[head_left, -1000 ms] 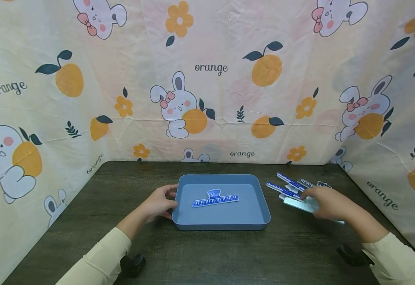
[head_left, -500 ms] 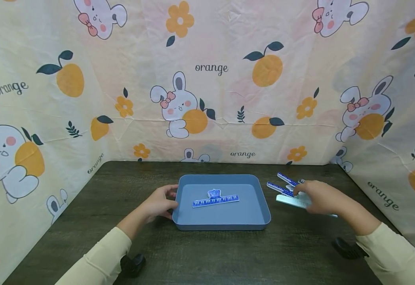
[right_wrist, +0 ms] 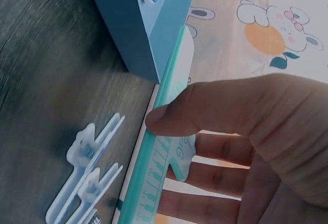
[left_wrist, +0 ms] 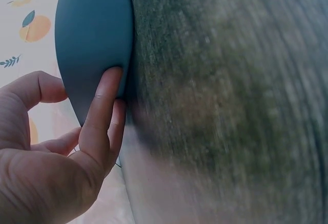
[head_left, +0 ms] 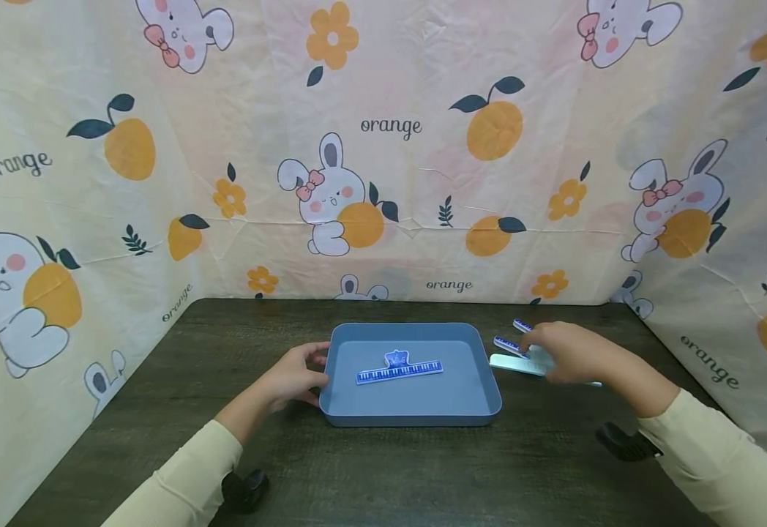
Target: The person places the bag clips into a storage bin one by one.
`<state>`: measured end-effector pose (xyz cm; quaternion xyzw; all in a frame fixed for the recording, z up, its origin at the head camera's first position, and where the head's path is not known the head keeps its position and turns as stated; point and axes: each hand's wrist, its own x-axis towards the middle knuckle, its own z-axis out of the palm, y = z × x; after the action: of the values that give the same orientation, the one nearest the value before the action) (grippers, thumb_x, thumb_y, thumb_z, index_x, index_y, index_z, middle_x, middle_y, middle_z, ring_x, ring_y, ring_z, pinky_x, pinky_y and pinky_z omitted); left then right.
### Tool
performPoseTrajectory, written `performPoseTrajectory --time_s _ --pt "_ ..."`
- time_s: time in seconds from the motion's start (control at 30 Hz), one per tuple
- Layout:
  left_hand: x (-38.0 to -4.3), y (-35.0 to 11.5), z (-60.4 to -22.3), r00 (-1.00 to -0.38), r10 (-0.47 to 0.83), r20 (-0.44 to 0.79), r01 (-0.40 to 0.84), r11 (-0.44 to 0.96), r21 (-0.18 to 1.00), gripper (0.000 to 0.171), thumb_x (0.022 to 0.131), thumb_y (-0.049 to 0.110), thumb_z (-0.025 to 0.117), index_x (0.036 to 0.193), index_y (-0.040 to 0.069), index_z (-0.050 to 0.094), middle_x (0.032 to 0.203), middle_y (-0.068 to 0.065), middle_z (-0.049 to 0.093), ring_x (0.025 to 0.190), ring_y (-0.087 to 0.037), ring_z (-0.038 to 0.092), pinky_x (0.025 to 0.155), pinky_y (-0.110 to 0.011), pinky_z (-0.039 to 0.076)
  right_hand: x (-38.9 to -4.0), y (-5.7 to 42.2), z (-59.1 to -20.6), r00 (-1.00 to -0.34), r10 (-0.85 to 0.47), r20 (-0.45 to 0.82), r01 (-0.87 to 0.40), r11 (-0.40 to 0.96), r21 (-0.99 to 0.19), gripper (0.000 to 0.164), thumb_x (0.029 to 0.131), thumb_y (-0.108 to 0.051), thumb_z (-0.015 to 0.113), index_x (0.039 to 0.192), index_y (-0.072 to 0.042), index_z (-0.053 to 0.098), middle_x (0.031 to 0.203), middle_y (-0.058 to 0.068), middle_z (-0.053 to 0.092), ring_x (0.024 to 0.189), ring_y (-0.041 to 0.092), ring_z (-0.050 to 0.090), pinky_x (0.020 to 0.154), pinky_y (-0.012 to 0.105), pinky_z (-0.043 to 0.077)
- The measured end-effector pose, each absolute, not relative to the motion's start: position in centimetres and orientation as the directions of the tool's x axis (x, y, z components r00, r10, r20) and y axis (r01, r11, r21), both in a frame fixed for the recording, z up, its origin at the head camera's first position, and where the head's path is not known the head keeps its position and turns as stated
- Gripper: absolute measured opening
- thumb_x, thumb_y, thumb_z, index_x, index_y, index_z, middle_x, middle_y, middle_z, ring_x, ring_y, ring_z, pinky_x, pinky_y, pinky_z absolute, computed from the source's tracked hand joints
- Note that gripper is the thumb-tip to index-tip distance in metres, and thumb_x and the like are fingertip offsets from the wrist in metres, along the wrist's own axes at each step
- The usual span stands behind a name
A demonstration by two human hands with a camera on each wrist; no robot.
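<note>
My left hand (head_left: pixel 294 377) holds the left side of the blue-grey tray (head_left: pixel 416 405); in the left wrist view its fingertips lie against the tray's outer wall (left_wrist: pixel 95 29) and rim. My right hand (head_left: pixel 571 355) pinches a long mint-green clip (head_left: pixel 515 364) printed with piano keys, thumb on its long bar in the right wrist view. The clip's left end comes right up to the tray's right rim. Inside the tray lies a blue piano-key clip (head_left: pixel 399 373).
Beyond the right hand, blue-and-white clips (head_left: pixel 507 344) lie on the dark wooden table (head_left: pixel 370 476), partly hidden by that hand; they also show beside the mint clip in the right wrist view as white clips (right_wrist: pixel 84 149). A rabbit-and-orange printed cloth (head_left: pixel 410 176) hangs behind.
My right hand has moved left toward the tray, bringing the mint-green clip along and covering more of the blue clips. The left hand and tray have stayed in place.
</note>
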<state>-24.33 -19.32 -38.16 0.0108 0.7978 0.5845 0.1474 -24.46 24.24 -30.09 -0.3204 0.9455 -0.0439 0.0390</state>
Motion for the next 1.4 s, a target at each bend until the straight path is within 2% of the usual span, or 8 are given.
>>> performPoseTrajectory --time_s 0.43,0.7,0.93,1.4 --pt "-24.4 -19.1 -38.1 -0.956 0.187 -0.226 -0.159 0.318 0.935 0.075 0.078 -0.010 0.060 0.148 0.001 0.035 0.128 -0.025 0.050 0.084 -0.027 0.064 0.060 -0.043 0.059 -25.0 21.8 -29.6 -0.755 -0.656 -0.029 -0.652 0.754 -0.082 0.041 0.063 0.006 0.079 0.100 -0.012 0.071 0.098 0.002 0.065 0.081 0.016 0.056 0.066 0.034 0.050" --pt "-24.3 -19.4 -38.2 -0.957 0.186 -0.221 -0.155 0.314 0.937 0.074 0.079 -0.011 0.059 0.148 0.000 0.034 0.129 -0.026 0.049 0.082 -0.028 0.065 0.059 -0.043 0.059 -25.3 19.7 -29.7 -0.708 -0.705 -0.037 -0.701 0.708 -0.080 0.040 0.064 0.008 0.078 0.098 -0.011 0.071 0.099 0.002 0.066 0.084 0.017 0.058 0.070 0.035 0.051" --pt "-24.2 -19.5 -38.3 -0.955 0.197 -0.223 -0.158 0.297 0.942 0.073 0.081 -0.011 0.056 0.149 0.001 0.033 0.131 -0.027 0.048 0.079 -0.028 0.067 0.058 -0.042 0.059 -25.2 18.2 -30.0 -0.663 -0.748 -0.038 -0.743 0.663 -0.095 0.041 0.064 0.009 0.075 0.100 -0.008 0.071 0.103 0.005 0.066 0.095 0.024 0.062 0.075 0.039 0.054" --pt "-24.2 -19.4 -38.3 -0.956 0.200 -0.217 -0.155 0.285 0.946 0.073 0.081 -0.011 0.056 0.149 0.000 0.032 0.131 -0.027 0.048 0.081 -0.029 0.067 0.059 -0.043 0.059 -25.1 15.9 -30.7 -0.658 -0.746 -0.099 -0.739 0.666 -0.101 0.039 0.066 0.009 0.077 0.101 -0.007 0.071 0.101 0.005 0.067 0.096 0.023 0.062 0.080 0.040 0.054"
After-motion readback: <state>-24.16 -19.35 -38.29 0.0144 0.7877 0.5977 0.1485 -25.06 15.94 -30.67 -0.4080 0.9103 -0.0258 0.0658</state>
